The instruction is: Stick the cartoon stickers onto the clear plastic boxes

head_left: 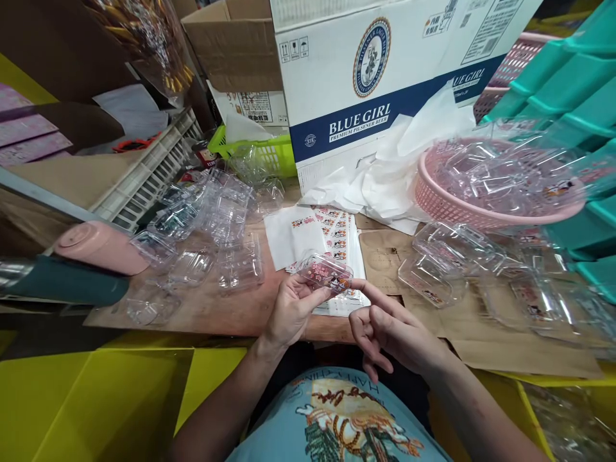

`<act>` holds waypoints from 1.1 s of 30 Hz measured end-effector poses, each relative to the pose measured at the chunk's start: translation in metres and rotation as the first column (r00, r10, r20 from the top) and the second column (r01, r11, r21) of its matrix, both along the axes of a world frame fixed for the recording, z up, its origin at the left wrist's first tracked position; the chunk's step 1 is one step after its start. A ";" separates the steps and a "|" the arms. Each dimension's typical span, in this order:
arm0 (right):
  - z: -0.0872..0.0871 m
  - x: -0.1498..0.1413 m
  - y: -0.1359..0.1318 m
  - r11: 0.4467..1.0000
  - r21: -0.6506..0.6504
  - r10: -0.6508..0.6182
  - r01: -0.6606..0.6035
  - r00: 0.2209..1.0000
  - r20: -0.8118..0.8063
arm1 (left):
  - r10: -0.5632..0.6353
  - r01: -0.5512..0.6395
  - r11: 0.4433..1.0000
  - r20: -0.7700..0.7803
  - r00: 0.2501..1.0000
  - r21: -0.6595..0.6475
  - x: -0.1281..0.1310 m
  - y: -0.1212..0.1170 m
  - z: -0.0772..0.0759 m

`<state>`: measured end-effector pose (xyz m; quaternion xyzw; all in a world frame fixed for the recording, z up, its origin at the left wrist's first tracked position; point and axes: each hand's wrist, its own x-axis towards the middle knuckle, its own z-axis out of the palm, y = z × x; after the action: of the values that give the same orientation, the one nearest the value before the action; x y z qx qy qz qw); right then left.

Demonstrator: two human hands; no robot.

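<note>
In my left hand (290, 307) I grip a small clear plastic case (321, 272) with a printed cat sticker and pink lettering on it. My right hand (385, 324) has its index finger stretched out to the right end of the case, the other fingers loosely curled and apart. Beneath the case lie sticker sheets (342, 239) with rows of small cat pictures. A white backing paper (279, 236) overlaps them on the left. Clear cases without visible stickers (240, 264) lie to the left of my hands. Stickered cases (430, 282) lie to the right.
A pink basket (423, 176) heaped with clear cases stands at the right, beside stacked teal bins (572, 83). Crumpled white paper (385, 183) lies before a white beer carton (332, 70). A pink bottle (99, 247) and a dark teal flask (79, 281) lie at the left.
</note>
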<state>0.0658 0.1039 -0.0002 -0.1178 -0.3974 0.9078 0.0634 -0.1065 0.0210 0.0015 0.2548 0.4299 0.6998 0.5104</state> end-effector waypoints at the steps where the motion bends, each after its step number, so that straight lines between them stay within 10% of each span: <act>1: 0.000 0.000 -0.001 1.000 -0.005 -0.004 0.004 1.000 -0.004 | -0.002 0.002 1.000 0.001 1.000 0.005 0.000 0.000 0.000; 14: 0.007 -0.004 -0.004 0.998 0.057 -0.043 0.038 0.996 0.084 | -0.005 0.005 1.000 -0.004 1.000 -0.001 -0.003 -0.004 -0.001; 20: 0.015 -0.007 -0.014 0.949 0.306 -0.142 0.075 0.969 0.202 | 0.142 -0.142 0.990 -0.008 0.990 -0.022 0.010 0.000 -0.006; 22: 0.014 -0.007 -0.020 0.803 0.591 -0.287 0.082 0.921 0.262 | 0.195 -0.196 0.980 -0.035 0.980 -0.019 0.015 0.002 -0.010; 26: 0.006 -0.004 -0.029 0.138 0.989 -0.657 0.056 0.752 0.049 | 0.287 -0.287 0.958 -0.059 0.956 0.009 0.018 0.004 -0.011; 28: 0.005 -0.004 -0.029 -0.075 0.993 -0.696 0.095 0.707 -0.120 | 0.303 -0.302 0.953 -0.057 0.951 0.029 0.019 0.002 -0.008; 30: 0.006 -0.008 -0.027 -0.137 0.977 -0.684 0.164 0.698 -0.213 | 0.261 -0.260 0.965 -0.041 0.964 0.035 0.024 0.001 -0.004; 33: 0.007 -0.015 -0.023 0.036 0.942 -0.674 0.333 0.704 -0.224 | 0.164 -0.164 0.985 0.009 0.986 0.059 0.039 -0.002 0.003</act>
<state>0.0505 0.0809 0.0068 -0.3168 -0.7880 0.3641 0.3822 -0.0677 0.0194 0.0048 0.2323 0.4275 0.7523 0.4441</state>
